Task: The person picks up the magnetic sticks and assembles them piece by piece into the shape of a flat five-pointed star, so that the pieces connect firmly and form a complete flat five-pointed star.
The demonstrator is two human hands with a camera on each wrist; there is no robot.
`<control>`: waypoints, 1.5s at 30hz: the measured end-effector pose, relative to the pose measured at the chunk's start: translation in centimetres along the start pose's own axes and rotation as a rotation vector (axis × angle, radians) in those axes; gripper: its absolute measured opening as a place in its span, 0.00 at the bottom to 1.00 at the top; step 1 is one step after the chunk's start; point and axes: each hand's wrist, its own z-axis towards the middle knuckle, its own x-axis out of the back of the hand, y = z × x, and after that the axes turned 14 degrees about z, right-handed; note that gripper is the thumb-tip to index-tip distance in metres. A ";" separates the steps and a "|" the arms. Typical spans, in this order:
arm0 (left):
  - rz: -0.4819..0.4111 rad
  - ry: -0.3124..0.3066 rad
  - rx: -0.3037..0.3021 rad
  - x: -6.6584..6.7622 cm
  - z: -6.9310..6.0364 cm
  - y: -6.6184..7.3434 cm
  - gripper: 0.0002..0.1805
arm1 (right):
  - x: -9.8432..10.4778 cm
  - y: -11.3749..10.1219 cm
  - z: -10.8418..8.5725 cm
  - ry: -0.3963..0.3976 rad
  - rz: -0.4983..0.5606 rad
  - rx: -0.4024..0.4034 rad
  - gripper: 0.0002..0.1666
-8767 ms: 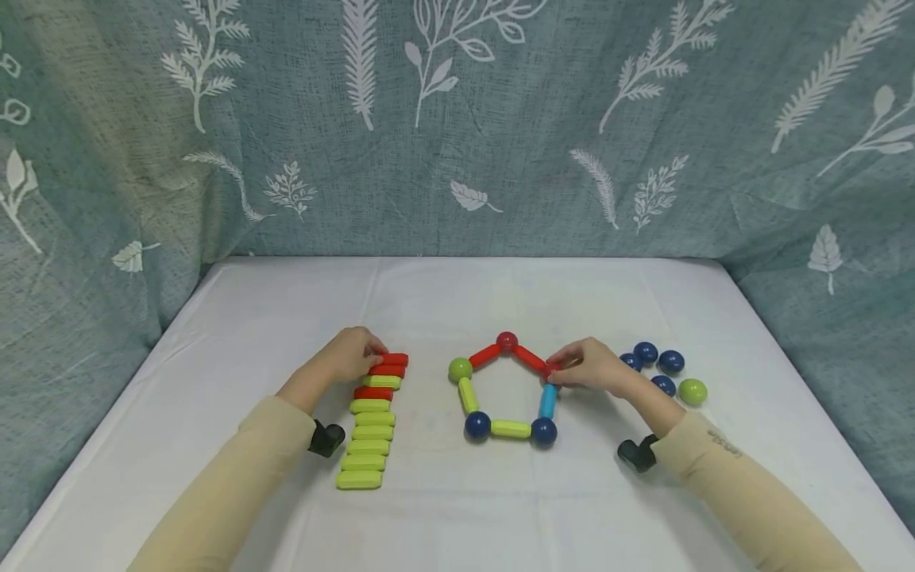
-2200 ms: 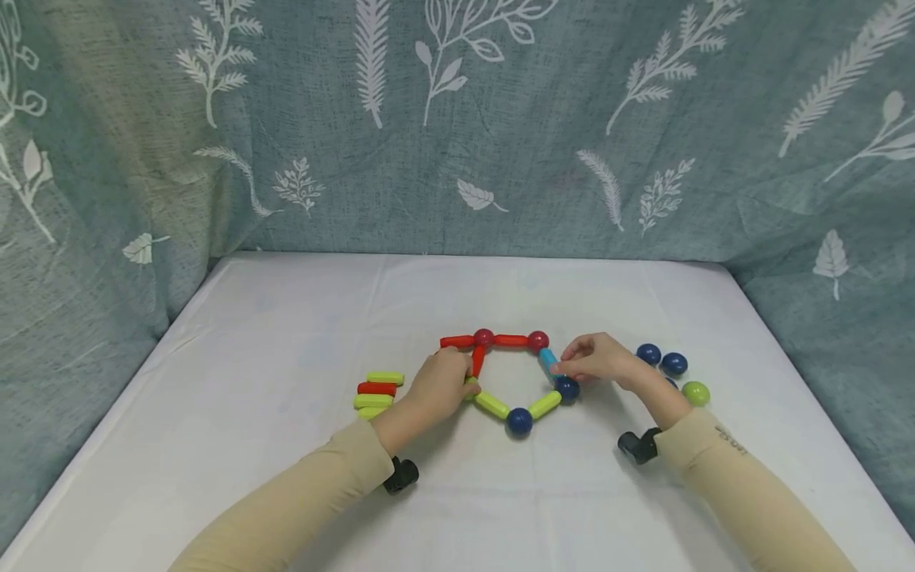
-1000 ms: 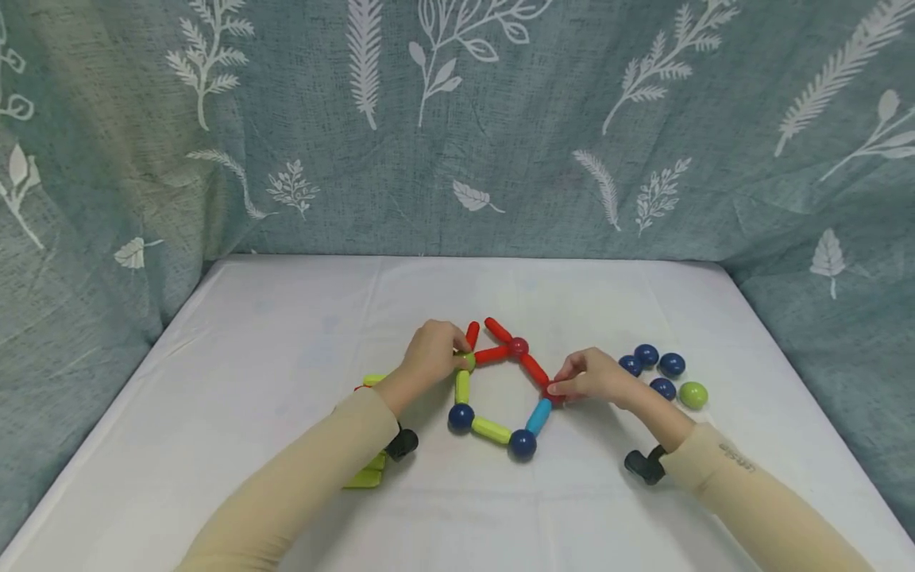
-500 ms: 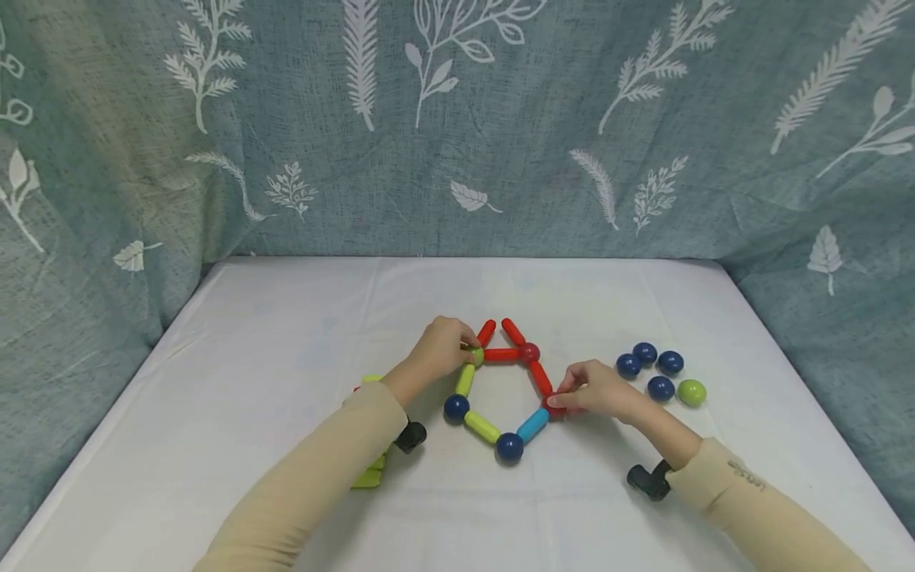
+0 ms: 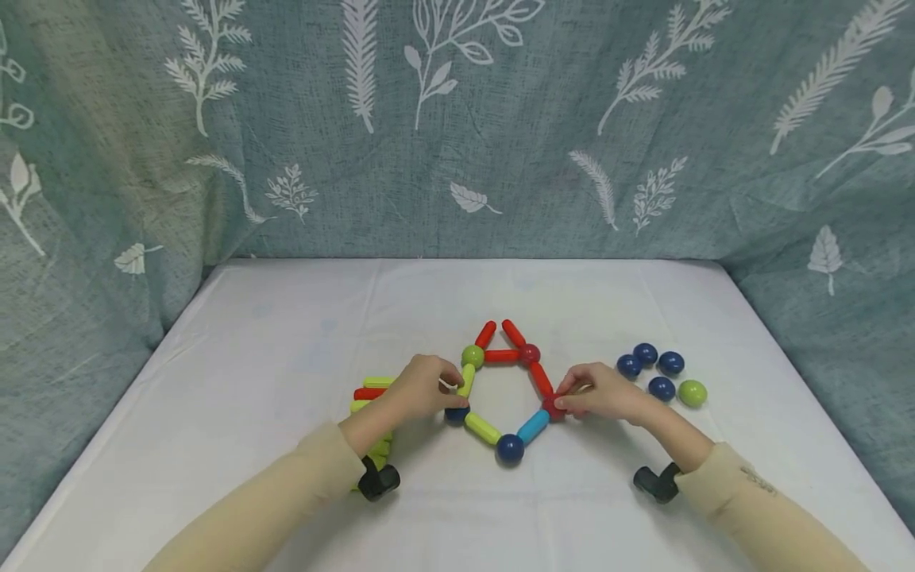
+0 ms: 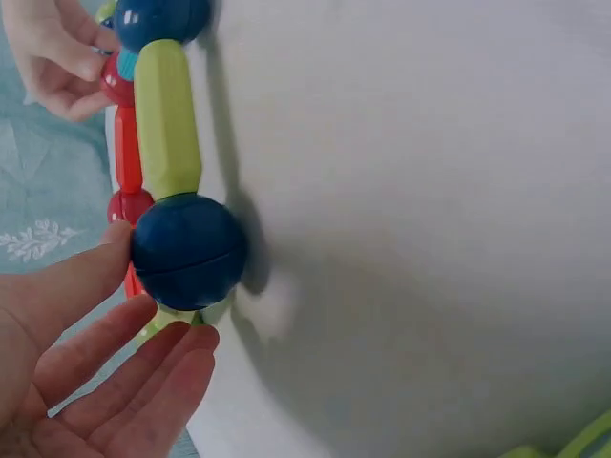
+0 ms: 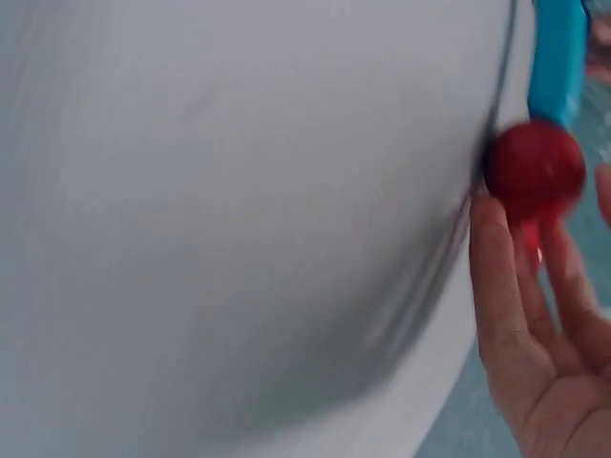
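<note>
A five-sided ring of toy rods and balls lies on the white cloth. My left hand (image 5: pixel 422 387) is at its left dark blue ball (image 6: pixel 191 258); the thumb touches the ball, while the fingers stretch loosely below it. At the ring's right corner my right hand (image 5: pixel 596 392) holds a red ball (image 5: pixel 554 407) between thumb and fingers. A blue rod (image 5: pixel 532 427) runs from there to the front dark blue ball (image 5: pixel 510 450). From the green ball (image 5: pixel 472 357) and the far red ball (image 5: pixel 529 354), two red rods (image 5: pixel 513 333) lean toward each other, their tips apart.
Spare yellow-green rods (image 5: pixel 379 382) and a red rod (image 5: pixel 368 394) lie left, partly hidden by my left arm. Several loose dark blue balls (image 5: pixel 662 388) and one green ball (image 5: pixel 692 393) sit on the right. A patterned curtain (image 5: pixel 457 159) hangs behind the table.
Two red rods from the left row now stick out from the ring, which has been turned. My left hand has just left the green ball and come nearer to the left blue ball.
</note>
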 end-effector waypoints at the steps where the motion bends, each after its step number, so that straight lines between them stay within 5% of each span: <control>1: -0.009 0.006 0.005 -0.1 -0.2 0.0 0.13 | 0.4 0.1 -0.2 -0.010 0.001 0.032 0.14; 5: -0.030 0.024 0.015 -0.3 -0.5 0.0 0.11 | 2.4 0.6 -1.9 0.040 -0.006 0.145 0.17; 11: -0.011 0.000 -0.010 -0.6 -0.9 0.2 0.15 | 6.0 2.8 -5.2 0.294 -0.020 0.214 0.20; 15: 0.020 0.001 -0.020 -0.8 -1.0 0.2 0.16 | 9.0 7.7 -5.8 0.492 -0.077 0.206 0.23; 18: 0.025 0.008 -0.023 -0.8 -1.1 0.2 0.16 | 11.2 11.9 -5.6 0.566 -0.117 0.165 0.28; 22: 0.022 0.010 -0.007 -0.6 -1.2 0.3 0.16 | 12.3 13.4 -6.0 0.550 -0.151 0.068 0.33; 27: 0.029 -0.004 0.004 -0.4 -1.2 0.5 0.16 | 11.1 10.1 -7.5 0.456 -0.099 -0.017 0.36; 33: 0.036 -0.020 -0.001 -0.3 -1.1 0.5 0.17 | 10.3 7.7 -8.4 0.387 -0.046 -0.075 0.36; 45: 0.036 -0.007 0.005 -0.3 -1.2 0.3 0.17 | 10.7 8.1 -8.4 0.385 -0.021 -0.108 0.38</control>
